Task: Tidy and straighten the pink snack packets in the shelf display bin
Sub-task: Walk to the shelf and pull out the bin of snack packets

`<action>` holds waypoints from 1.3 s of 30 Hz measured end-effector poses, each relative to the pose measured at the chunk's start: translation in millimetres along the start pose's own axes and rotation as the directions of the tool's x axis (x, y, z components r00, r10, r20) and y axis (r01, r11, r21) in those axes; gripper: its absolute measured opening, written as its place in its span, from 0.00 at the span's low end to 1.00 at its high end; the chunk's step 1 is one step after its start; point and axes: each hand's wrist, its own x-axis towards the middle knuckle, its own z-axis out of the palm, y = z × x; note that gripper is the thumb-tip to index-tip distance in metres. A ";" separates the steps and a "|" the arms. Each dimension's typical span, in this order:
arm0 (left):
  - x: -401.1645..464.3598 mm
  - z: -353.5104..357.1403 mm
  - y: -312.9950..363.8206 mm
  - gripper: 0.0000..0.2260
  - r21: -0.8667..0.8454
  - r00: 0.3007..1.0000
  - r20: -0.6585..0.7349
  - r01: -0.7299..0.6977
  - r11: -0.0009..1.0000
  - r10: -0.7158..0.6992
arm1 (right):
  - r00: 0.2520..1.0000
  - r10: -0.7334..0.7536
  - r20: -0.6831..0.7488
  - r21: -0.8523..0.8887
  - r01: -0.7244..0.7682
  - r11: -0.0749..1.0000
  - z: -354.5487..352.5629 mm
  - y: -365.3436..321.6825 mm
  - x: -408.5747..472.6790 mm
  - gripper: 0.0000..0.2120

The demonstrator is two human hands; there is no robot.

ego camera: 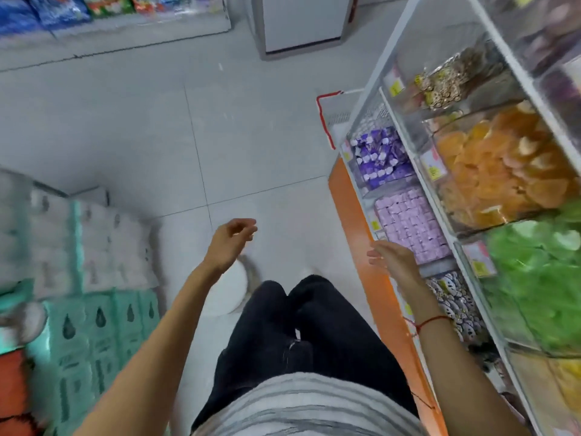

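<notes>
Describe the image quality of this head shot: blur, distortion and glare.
Head view: wide-angle distortion bends the shelf edges and floor lines; motion blur smears the frame's edges, worst on the green packets and the tissue packs; the pink snack packets and both hands, left and right, are slightly soft; lighting is flat, with faint glare on the clear bin fronts.

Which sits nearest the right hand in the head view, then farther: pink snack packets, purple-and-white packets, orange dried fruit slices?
From the right hand:
1. Pink snack packets, in the bin just beyond the fingers.
2. Purple-and-white packets, next bin farther along the same lower shelf.
3. Orange dried fruit slices, upper shelf bin, farther right.
</notes>
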 end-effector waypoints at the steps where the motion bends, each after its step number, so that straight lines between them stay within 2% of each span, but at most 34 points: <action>1: 19.8 6.6 15.8 0.09 0.089 0.998 0.054 -0.034 0.995 0.029 | 1.000 -0.002 0.015 -0.016 0.002 1.000 -2.4 -9.0 13.1 0.06; 3: 58.5 22.5 48.9 0.10 0.281 0.982 0.177 -0.107 0.954 0.059 | 0.999 0.021 0.034 -0.077 -0.018 0.997 -7.9 -21.5 38.1 0.04; 6: 118.4 54.9 92.2 0.11 0.524 0.930 0.362 -0.262 0.811 0.067 | 0.999 0.038 0.031 -0.195 -0.031 0.980 -14.6 -20.3 78.9 0.06; 10: 198.9 127.1 126.9 0.12 0.619 0.834 0.547 -0.463 0.634 0.075 | 1.000 0.019 -0.020 -0.458 -0.026 0.889 -26.0 7.5 132.7 0.09; 12: 236.2 176.0 126.7 0.14 0.611 0.788 0.612 -0.530 0.589 0.074 | 0.991 0.051 -0.126 -0.461 -0.104 0.881 -29.9 26.6 161.9 0.09; 15: 280.0 249.6 97.9 0.17 0.557 0.723 0.688 -0.584 0.590 0.066 | 0.902 0.089 -0.423 -0.347 -0.252 0.903 -28.4 67.2 200.5 0.12; 18: 309.7 308.4 46.0 0.19 0.398 0.553 0.823 -0.726 0.561 0.131 | 0.713 0.084 -0.696 -0.272 -0.370 0.888 -20.1 116.9 233.1 0.24; 20: 323.4 337.1 7.1 0.22 0.278 0.450 0.869 -0.788 0.549 0.205 | 0.584 0.059 -0.810 -0.238 -0.418 0.877 -13.2 149.8 248.6 0.28; 23: 347.2 371.2 -44.5 0.27 0.148 0.403 0.860 -0.786 0.601 0.315 | 0.446 -0.059 -0.893 -0.237 -0.354 0.905 -0.8 189.2 271.9 0.33; 25: 363.7 386.8 -67.5 0.29 0.058 0.375 0.842 -0.778 0.625 0.389 | 0.313 -0.090 -0.945 -0.162 -0.211 0.964 2.4 207.0 283.2 0.33; 27: 377.5 399.0 -75.6 0.27 -0.038 0.357 0.787 -0.787 0.616 0.503 | 0.222 -0.165 -0.961 -0.194 -0.116 0.974 0.9 217.6 290.7 0.31; 30: 394.6 413.8 -79.8 0.18 -0.166 0.324 0.693 -0.798 0.580 0.644 | 0.179 -0.231 -0.956 -0.247 -0.072 0.966 -2.1 229.7 297.9 0.29; 32: 402.8 417.7 -81.1 0.17 -0.197 0.258 0.678 -0.839 0.508 0.688 | 0.159 -0.272 -0.949 -0.285 -0.071 0.956 -4.6 238.2 298.6 0.27; 34: 409.5 418.3 -79.7 0.16 -0.209 0.184 0.689 -0.876 0.435 0.701 | 0.171 -0.311 -0.935 -0.330 -0.096 0.939 -6.8 244.2 296.9 0.24; 36: 414.1 419.7 -75.0 0.16 -0.218 0.136 0.715 -0.889 0.403 0.686 | 0.148 -0.364 -0.920 -0.384 -0.143 0.912 -11.0 247.6 294.6 0.19; 39: 412.8 419.3 -71.3 0.15 -0.176 0.127 0.722 -0.917 0.357 0.681 | 0.141 -0.366 -0.920 -0.390 -0.237 0.889 -13.6 244.5 293.2 0.16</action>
